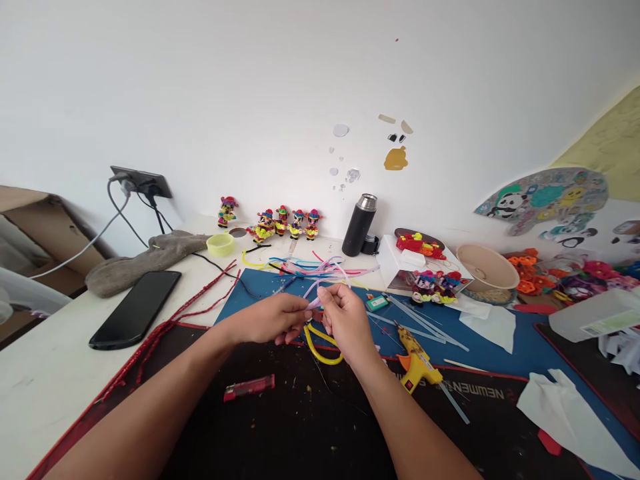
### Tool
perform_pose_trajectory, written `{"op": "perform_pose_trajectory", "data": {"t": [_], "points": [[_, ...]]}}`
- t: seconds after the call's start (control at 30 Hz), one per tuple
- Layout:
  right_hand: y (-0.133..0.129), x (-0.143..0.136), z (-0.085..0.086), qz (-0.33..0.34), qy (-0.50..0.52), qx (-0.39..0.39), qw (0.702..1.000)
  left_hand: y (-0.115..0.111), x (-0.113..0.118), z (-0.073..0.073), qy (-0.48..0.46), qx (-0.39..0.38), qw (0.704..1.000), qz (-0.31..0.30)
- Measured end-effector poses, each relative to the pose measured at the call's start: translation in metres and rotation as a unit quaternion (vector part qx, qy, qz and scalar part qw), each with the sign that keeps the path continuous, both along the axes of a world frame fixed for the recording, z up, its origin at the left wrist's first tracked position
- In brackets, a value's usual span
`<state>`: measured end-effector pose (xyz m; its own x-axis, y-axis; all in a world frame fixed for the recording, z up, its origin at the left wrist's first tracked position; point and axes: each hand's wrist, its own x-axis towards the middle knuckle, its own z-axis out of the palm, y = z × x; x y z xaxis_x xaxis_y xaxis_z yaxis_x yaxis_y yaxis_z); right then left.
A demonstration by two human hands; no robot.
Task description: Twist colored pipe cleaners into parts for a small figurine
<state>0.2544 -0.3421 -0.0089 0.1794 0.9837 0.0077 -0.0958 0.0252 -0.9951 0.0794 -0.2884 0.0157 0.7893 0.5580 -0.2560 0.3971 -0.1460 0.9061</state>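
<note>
A lilac pipe cleaner (313,303) is pinched between the fingertips of my left hand (277,317) and my right hand (346,320), above the middle of the mat. Its strand bends into a loop at the left fingers, and a pale end rises behind the right hand. Just under the fingers shows a yellow pipe cleaner loop (327,361); whether a hand holds it or it lies on the mat I cannot tell. My right fingers partly cover the strand. Loose blue, pink and white pipe cleaners (327,268) lie behind both hands.
A yellow glue gun (417,363) and clear glue sticks (425,320) lie right of my hands. On the left are a red lighter (250,387), red twisted stems (165,327) and a phone (137,310). A black flask (360,227) and small figures (297,225) stand along the wall.
</note>
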Motion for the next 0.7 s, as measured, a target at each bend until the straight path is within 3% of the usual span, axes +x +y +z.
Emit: {"op": "perform_pose_trajectory", "data": {"t": [0.1,0.43,0.7], "points": [[-0.0001,0.0006,0.0015,0.009,0.022,0.006,1.0,0.0009,0.0017,-0.0019,-0.019,-0.053,0.998,0.028],[0.0031,0.0037,0.0046,0.003,0.125,-0.012,0.992,0.0079,0.0012,-0.0036,-0.145,-0.098,0.982,0.074],[-0.0003,0.0021,0.0075,0.036,0.123,-0.037,0.991,0.0066,0.001,-0.0017,-0.197,-0.192,0.955,0.114]]}}
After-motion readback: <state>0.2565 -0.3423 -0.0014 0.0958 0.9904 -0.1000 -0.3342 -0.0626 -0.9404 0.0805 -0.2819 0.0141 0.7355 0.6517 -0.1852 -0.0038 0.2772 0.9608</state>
